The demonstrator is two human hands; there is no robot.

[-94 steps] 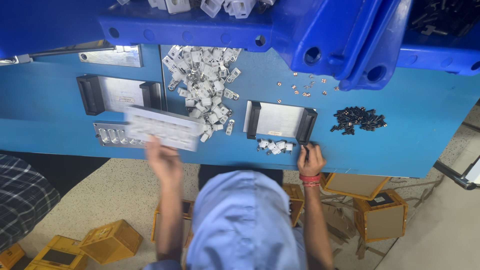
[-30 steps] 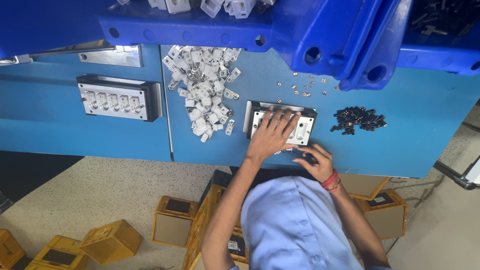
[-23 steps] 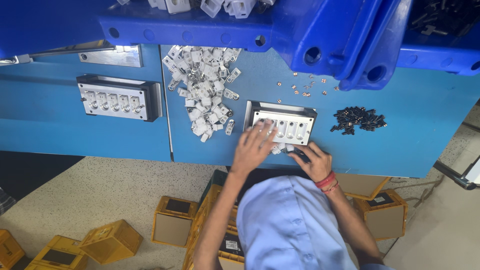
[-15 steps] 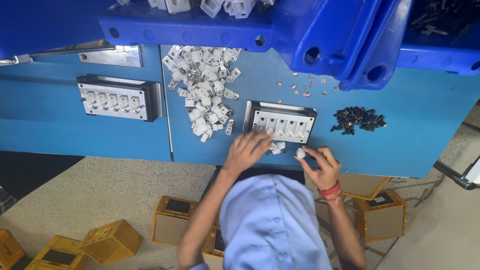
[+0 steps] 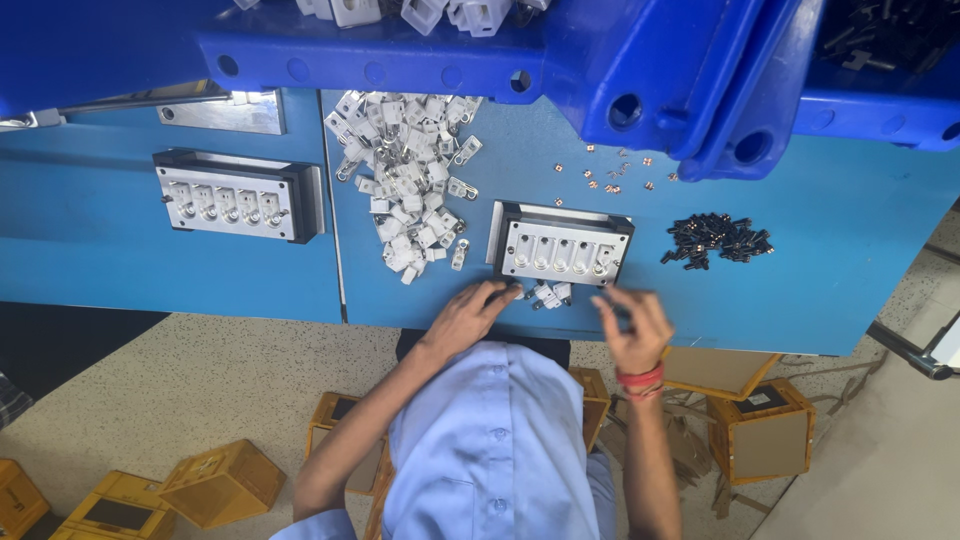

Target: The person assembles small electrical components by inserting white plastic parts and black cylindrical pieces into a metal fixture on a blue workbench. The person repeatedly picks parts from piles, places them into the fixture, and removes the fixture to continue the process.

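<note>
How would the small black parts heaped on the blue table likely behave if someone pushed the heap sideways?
The small black parts lie loose in a heap, so a push would probably scatter them. They look tiny, likely light. The blue table looks smooth, so they may slide easily.

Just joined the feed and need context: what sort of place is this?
Probably a small-parts assembly bench in a workshop or factory. A blue worktable holds a heap of white plastic parts, black-framed fixtures with rows of slots, and a pile of small black pieces.

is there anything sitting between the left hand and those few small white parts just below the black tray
Nothing visible. The left hand rests on the blue table, its fingertips right beside the small white parts in front of the black tray; only bare table lies between.
</note>
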